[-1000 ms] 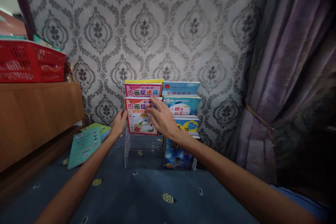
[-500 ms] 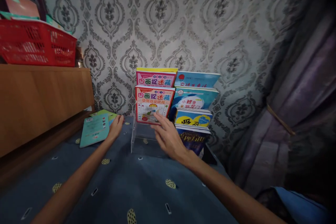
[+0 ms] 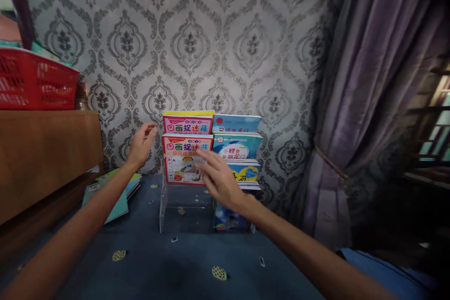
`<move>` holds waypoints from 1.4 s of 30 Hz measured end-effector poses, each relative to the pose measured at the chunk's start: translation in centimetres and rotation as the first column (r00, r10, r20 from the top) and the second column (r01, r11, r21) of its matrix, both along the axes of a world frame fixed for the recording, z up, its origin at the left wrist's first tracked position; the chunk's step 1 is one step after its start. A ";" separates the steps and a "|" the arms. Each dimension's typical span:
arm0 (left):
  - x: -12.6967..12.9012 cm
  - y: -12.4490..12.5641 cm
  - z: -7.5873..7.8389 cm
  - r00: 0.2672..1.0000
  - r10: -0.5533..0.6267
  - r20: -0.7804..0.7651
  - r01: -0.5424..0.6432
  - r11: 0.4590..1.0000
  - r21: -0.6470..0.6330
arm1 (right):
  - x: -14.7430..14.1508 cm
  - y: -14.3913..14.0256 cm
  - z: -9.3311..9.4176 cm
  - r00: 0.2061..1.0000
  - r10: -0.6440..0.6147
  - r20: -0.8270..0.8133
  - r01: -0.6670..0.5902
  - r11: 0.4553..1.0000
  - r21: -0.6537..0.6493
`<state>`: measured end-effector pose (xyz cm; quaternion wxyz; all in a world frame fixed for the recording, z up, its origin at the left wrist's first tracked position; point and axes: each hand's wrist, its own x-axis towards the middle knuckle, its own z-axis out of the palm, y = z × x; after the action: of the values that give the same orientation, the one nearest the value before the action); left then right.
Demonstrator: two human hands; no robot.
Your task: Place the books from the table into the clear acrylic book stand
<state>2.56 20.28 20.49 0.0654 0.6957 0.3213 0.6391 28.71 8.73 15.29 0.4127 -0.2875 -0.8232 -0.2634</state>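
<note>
A clear acrylic tiered rack [image 3: 176, 211] stands on the blue cloth against the patterned wall. Its left column holds two red and yellow children's books [image 3: 183, 161]. Its right column holds several blue books [image 3: 236, 145]. My right hand [image 3: 218, 180] hovers open just in front of the lower red book, fingers spread. My left hand [image 3: 140, 144] is raised in the air left of the rack, fingers loosely apart, holding nothing. The two lowest left tiers of the rack are bare.
A stack of teal and green books [image 3: 116, 194] lies on the blue cloth [image 3: 183, 262] to the left. A wooden cabinet [image 3: 45, 154] with a red basket [image 3: 35, 79] on top stands at left. A purple curtain [image 3: 355, 103] hangs at right.
My left hand has lifted from the cloth near the teal books to beside the rack's upper tiers. My right hand has pulled back a little from the red book.
</note>
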 end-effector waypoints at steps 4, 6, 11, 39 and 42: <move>1.8 -0.5 2.5 0.992 0.016 -0.127 0.000 0.992 0.127 | 2.3 2.0 6.0 0.986 -0.108 -0.124 0.116 0.992 0.053; 2.2 -0.6 3.2 0.982 0.077 -0.171 -0.048 0.985 0.168 | 3.3 3.4 8.6 0.971 -0.169 -0.168 0.181 0.982 0.056; 2.3 0.0 4.2 0.955 0.223 -0.195 -0.184 0.962 0.201 | 4.4 6.4 12.7 0.949 -0.281 -0.143 0.285 0.959 0.006; 0.8 1.4 8.3 0.805 -0.201 0.559 0.220 0.975 0.034 | 2.6 8.0 16.1 0.851 -0.521 0.070 0.516 0.802 -0.300; -1.6 0.6 12.0 0.758 -0.118 0.642 0.058 0.992 0.114 | 2.6 7.9 16.0 0.851 -0.520 0.076 0.517 0.802 -0.301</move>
<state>0.95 20.89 32.48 0.1719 0.4492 0.2178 0.8492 31.35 16.59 31.32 0.2790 -0.5639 -0.7420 -0.2318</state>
